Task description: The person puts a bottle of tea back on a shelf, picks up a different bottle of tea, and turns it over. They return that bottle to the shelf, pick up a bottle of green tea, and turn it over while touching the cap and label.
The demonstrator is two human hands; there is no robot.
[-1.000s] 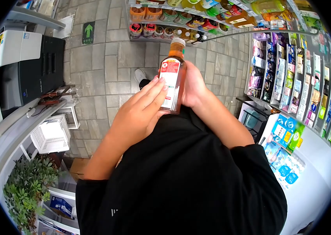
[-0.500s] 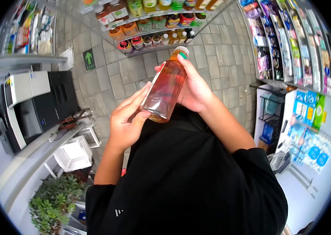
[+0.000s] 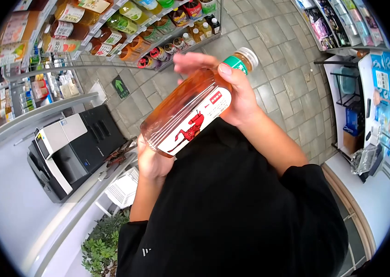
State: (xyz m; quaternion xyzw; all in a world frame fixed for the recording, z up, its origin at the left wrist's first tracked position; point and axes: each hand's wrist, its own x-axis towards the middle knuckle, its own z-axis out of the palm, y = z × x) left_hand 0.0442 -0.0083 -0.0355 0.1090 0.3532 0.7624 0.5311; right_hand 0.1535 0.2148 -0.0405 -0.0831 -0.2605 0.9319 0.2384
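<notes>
A clear bottle of amber-red drink (image 3: pixel 162 115) lies tilted across the middle of the view, its pale cap (image 3: pixel 249 56) toward the upper right. Its white label with a red horse figure (image 3: pixel 190 131) faces the camera, and a green band rings the neck. My right hand (image 3: pixel 243 99) grips the bottle near the neck, the thumb on the green band and blurred fingertips showing beyond the far side. My left hand (image 3: pixel 153 162) holds the base at the lower left; its fingers are hidden behind the bottle.
Drink shelves (image 3: pixel 158 27) stand at the upper left over a tiled floor (image 3: pixel 273 60). A black-and-white printer (image 3: pixel 77 143), a white basket (image 3: pixel 123 187) and a plant (image 3: pixel 105 244) are at left. At right are packed shelves (image 3: pixel 338 23) and a black rack (image 3: pixel 349 87).
The bottle has turned so its horse label faces the camera, and it lies more nearly sideways. My left hand has shifted around the base. The view has swung, bringing the drink shelves and printer further in.
</notes>
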